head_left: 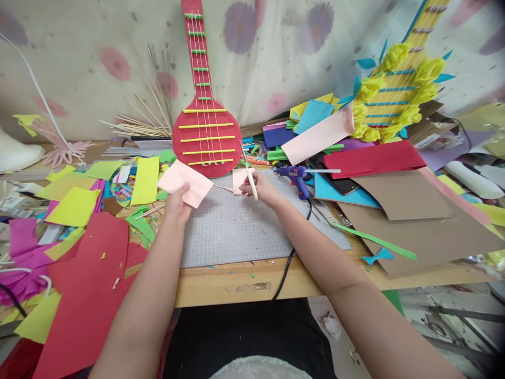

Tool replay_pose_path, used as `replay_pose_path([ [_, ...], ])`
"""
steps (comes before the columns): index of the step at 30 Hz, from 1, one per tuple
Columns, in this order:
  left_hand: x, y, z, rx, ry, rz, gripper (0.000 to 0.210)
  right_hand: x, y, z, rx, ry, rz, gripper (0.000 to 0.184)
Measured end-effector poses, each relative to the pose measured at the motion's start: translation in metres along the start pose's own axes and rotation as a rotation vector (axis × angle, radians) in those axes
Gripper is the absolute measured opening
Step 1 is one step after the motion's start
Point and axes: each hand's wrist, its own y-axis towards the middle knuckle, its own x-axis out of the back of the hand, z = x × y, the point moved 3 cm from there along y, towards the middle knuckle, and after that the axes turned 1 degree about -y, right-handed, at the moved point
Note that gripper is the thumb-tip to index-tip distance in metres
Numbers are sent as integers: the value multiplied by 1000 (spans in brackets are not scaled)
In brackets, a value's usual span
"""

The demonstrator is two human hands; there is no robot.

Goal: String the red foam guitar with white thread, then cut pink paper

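My left hand [179, 204] pinches a pale pink sheet of paper or felt [193, 184], thumb on top, above the left part of the grey cutting mat [236, 231]. My right hand [260, 189] is closed on scissors [252, 185] with a whitish handle, their blades pointing up and away. A smaller pink piece [238, 180] is at the right fingertips; whether they grip it or it lies on the mat, I cannot tell. Between the two pink pieces runs a thin strip [223, 187]. Behind them stands a red paper guitar [207, 137] with yellow bars and white strings.
A purple glue gun [296, 179] lies right of my right hand, its black cable [291, 255] crossing the table edge. Brown cardboard [418, 231] and a folded red sheet [374, 159] lie right. Colourful scraps and red sheets [92, 268] crowd the left. A yellow flowered guitar [389, 100] stands behind.
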Motion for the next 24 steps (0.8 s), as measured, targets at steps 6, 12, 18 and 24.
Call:
replay_pose_path([
  [6, -16, -22, 27, 118, 39, 132, 30, -12, -3, 10, 77, 57, 141, 43],
  [12, -25, -43, 49, 179, 119, 225, 25, -20, -2, 4, 7, 36, 62, 48],
  [18, -30, -26, 25, 159, 368, 381, 20, 9, -3, 4, 39, 7, -24, 47],
  [24, -48, 8, 8, -398, 1048, 497, 28, 46, -8, -5, 33, 76, -157, 51],
])
